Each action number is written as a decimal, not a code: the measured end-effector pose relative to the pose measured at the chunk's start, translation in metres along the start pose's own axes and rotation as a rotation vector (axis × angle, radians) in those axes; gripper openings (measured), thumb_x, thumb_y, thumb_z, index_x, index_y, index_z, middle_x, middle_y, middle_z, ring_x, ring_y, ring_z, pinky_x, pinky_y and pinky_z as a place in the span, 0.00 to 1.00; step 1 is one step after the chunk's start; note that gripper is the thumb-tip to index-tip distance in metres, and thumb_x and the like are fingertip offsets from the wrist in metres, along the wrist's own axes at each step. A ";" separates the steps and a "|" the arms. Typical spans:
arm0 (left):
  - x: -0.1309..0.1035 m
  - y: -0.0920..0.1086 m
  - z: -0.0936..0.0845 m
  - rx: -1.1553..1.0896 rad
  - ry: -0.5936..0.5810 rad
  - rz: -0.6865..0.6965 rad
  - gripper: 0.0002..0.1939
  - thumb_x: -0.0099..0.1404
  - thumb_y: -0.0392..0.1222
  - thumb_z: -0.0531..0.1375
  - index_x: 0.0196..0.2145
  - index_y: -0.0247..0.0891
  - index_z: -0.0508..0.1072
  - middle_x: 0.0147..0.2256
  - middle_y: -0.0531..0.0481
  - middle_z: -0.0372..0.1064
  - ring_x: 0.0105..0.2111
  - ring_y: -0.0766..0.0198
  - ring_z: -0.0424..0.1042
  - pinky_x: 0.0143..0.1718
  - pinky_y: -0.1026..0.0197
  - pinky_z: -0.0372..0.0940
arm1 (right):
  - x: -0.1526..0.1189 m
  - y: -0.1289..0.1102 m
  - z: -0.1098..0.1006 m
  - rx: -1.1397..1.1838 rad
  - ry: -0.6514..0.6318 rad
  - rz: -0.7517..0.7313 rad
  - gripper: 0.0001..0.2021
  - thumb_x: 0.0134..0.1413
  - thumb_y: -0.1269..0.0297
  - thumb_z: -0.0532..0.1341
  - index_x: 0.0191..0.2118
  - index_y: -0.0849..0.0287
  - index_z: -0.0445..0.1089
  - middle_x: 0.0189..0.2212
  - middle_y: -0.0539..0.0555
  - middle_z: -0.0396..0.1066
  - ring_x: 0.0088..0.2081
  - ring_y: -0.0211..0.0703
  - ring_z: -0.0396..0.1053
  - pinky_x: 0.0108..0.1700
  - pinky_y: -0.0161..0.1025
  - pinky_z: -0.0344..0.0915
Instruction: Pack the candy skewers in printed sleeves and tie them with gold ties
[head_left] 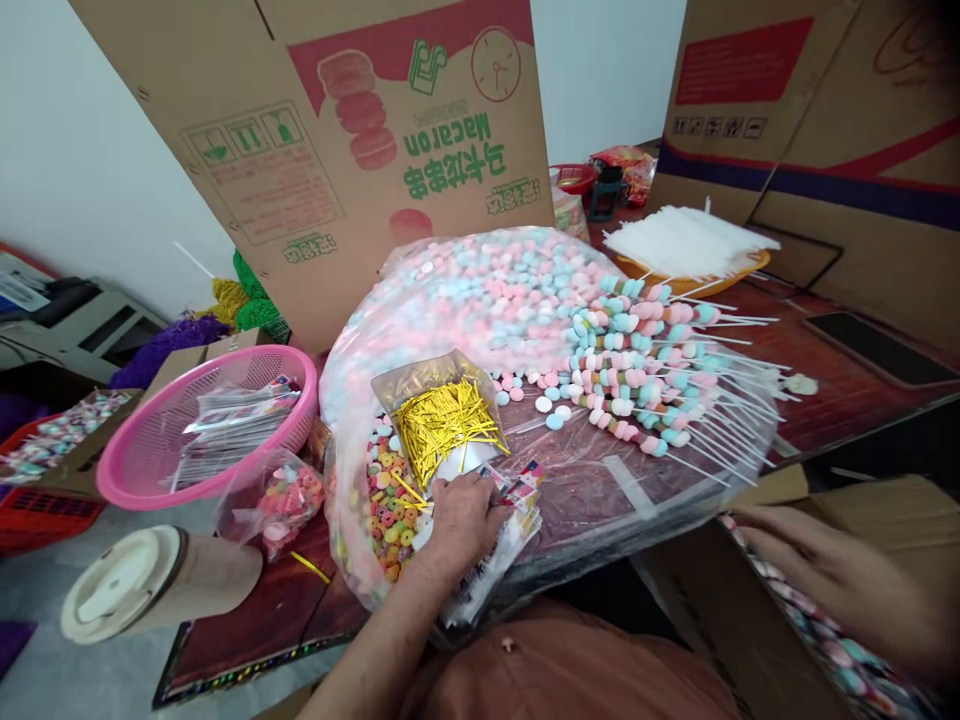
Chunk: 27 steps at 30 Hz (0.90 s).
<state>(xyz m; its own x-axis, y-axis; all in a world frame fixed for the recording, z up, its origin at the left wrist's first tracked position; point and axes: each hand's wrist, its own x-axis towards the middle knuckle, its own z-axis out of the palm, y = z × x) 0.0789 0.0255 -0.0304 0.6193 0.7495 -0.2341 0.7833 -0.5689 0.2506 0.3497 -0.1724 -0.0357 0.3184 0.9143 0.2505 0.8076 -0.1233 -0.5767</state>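
Observation:
My left hand (466,522) is on a stack of clear plastic bags (491,570) with printed tops, fingers curled down and thumb on the stack. Just beyond it lies an open bag of gold twist ties (450,425). Colourful ring candies (390,510) lie to its left. My right hand (832,570), partly smeared by motion, is over a cardboard box (735,610) at the lower right, its fingers stretched out. Under that hand are wrapped candy skewers (814,620). Several bare candy skewers (637,370) lie piled on the plastic sheet, sticks pointing right.
A large clear bag of pastel candies (480,290) spreads across the table. A pink basket (304,400) holds more bags; a lidded paper cup (172,580) lies tilted nearby. White sticks (682,240) fill a yellow basket. A phone (885,348) lies at right. Large cartons (450,110) stand behind.

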 end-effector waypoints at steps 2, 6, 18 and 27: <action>-0.001 -0.005 -0.009 -0.031 -0.021 0.051 0.11 0.62 0.44 0.53 0.28 0.39 0.72 0.32 0.47 0.72 0.36 0.56 0.68 0.39 0.56 0.53 | 0.038 -0.021 0.038 0.048 -0.044 -0.130 0.15 0.57 0.52 0.53 0.38 0.55 0.70 0.35 0.58 0.72 0.38 0.48 0.70 0.40 0.44 0.67; -0.011 -0.019 -0.035 -0.039 -0.028 0.154 0.16 0.65 0.43 0.48 0.28 0.40 0.73 0.29 0.48 0.72 0.33 0.58 0.68 0.39 0.57 0.53 | 0.097 -0.088 0.092 0.081 -0.083 -0.390 0.19 0.55 0.58 0.57 0.50 0.63 0.64 0.46 0.63 0.67 0.48 0.52 0.62 0.47 0.50 0.60; 0.006 0.000 -0.027 -0.116 0.264 0.091 0.08 0.58 0.42 0.58 0.37 0.41 0.71 0.41 0.47 0.69 0.44 0.56 0.64 0.54 0.47 0.45 | 0.110 -0.109 0.119 0.248 -0.183 -0.371 0.16 0.60 0.63 0.51 0.23 0.60 0.66 0.22 0.51 0.65 0.28 0.39 0.62 0.32 0.37 0.56; 0.003 -0.001 -0.045 -0.244 0.129 0.237 0.05 0.58 0.38 0.56 0.34 0.39 0.69 0.34 0.48 0.69 0.38 0.58 0.65 0.44 0.54 0.56 | 0.100 -0.113 0.102 0.322 -0.113 -0.437 0.13 0.60 0.66 0.50 0.24 0.59 0.61 0.23 0.51 0.63 0.28 0.39 0.59 0.33 0.38 0.56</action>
<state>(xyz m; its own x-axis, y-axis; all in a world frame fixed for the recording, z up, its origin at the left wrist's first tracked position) 0.0774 0.0440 0.0112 0.7579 0.6518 -0.0258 0.5730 -0.6464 0.5038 0.2393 -0.0280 -0.0248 -0.0823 0.8917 0.4450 0.6546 0.3851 -0.6506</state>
